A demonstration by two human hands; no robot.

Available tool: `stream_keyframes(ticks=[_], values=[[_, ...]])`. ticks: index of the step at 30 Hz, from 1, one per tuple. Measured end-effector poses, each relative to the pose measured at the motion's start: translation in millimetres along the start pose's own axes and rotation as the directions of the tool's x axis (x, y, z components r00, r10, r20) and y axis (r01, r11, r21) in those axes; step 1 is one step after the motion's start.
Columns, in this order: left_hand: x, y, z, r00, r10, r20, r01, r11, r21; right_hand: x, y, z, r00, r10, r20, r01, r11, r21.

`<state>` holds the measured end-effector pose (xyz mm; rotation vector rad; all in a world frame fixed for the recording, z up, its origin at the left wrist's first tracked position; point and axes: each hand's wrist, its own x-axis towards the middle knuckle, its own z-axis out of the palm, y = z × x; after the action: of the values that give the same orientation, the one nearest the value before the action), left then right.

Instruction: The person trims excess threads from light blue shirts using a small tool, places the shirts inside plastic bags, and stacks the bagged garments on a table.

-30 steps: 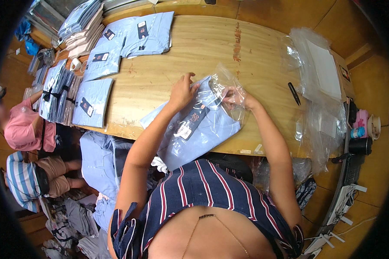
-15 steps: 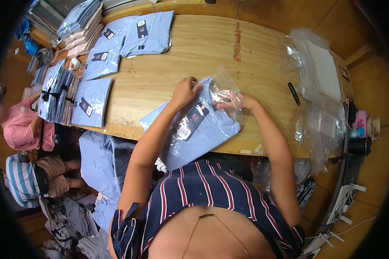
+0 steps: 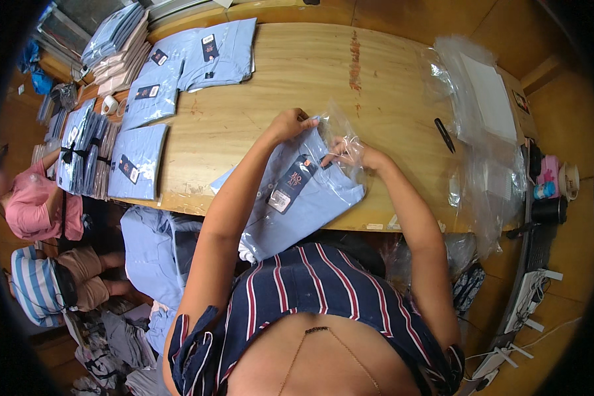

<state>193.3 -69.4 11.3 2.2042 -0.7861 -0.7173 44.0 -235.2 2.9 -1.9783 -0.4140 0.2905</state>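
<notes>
Head view: a folded light-blue shirt [image 3: 323,204] in a clear plastic bag [image 3: 340,119] lies aslant at the near side of the wooden worktop [image 3: 297,72], its lowest corner reaching past the edge toward the wearer's striped top [image 3: 310,280]. A dark tag [image 3: 292,181] with a white label rests on the shirt's front. The left hand [image 3: 292,124] is at the upper corner of the shirt, thumb laid against it and fingers bent above. The right hand [image 3: 348,153] is at the collar end, fingers curved among folds of loose film. Because of glare and creased plastic, I cannot tell whether either grip is closed on the bag or only resting there.

On the worktop's left side lie more bagged blue shirts [image 3: 138,148], with a tied bundle of packages [image 3: 79,145] beside them and a taller stack [image 3: 115,49] behind. To the right, a slim black tool [image 3: 445,135] lies near a spread of clear plastic sheeting [image 3: 485,191]. Beyond the left end are a person in a pink top [image 3: 39,204] and another in blue-and-white stripes [image 3: 36,284].
</notes>
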Motion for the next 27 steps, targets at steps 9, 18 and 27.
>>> stream_keyframes(ticks=[9, 18, 27], values=[[-10.7, 25.5, -22.2, 0.992, 0.030, 0.126, 0.020, 0.924, -0.382, -87.2, 20.2, -10.3, 0.694, 0.537, -0.480, 0.022, 0.651, 0.759], [-54.7, 152.8, -136.2, 0.870, 0.297, -0.392, -0.440, 0.828, -0.348, -30.0, -109.7, -55.5, 0.587, 0.220, -0.779, 0.394, 0.763, 0.513], [-99.9, 47.4, -62.0, 0.784, 0.613, -0.098, -0.620, 0.767, -0.167, -82.3, -86.0, -27.4, 0.735, 0.044, -0.677, 0.145, 0.965, 0.220]])
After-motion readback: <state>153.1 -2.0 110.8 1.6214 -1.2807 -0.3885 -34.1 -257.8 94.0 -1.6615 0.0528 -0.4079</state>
